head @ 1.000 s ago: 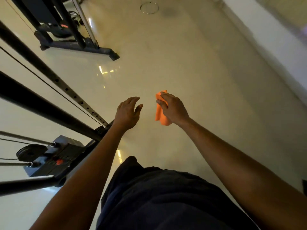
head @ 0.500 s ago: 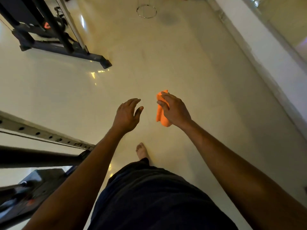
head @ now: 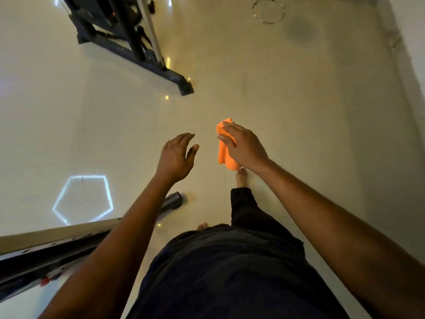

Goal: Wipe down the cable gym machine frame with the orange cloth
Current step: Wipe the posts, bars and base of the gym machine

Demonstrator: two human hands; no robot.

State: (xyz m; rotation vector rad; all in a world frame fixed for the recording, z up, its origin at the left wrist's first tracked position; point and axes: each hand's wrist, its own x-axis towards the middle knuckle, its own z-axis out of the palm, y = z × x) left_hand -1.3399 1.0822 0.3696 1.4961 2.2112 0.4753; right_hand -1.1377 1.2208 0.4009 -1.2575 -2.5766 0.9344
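Observation:
My right hand [head: 243,146] grips the bunched orange cloth [head: 224,153] out in front of me, above the floor. To its left my left hand [head: 177,157] is held out with relaxed fingers and holds nothing. One part of the cable machine frame [head: 57,242], a pale bar with holes over a dark bar, runs along the lower left, partly behind my left forearm. Another dark base leg of the frame [head: 147,63] with uprights stands at the upper left. Neither hand touches the frame.
The glossy pale floor [head: 287,100] spreads ahead, with a pentagon light reflection [head: 82,199] at the left. A round metal floor drain [head: 268,10] lies far ahead. A wall base [head: 404,65] runs along the right. My bare foot [head: 241,178] steps forward below the cloth.
The view has swung away from the near frame bars, which have slid to the lower left. I have stepped forward; a foot now shows under the cloth. Both hands keep their pose.

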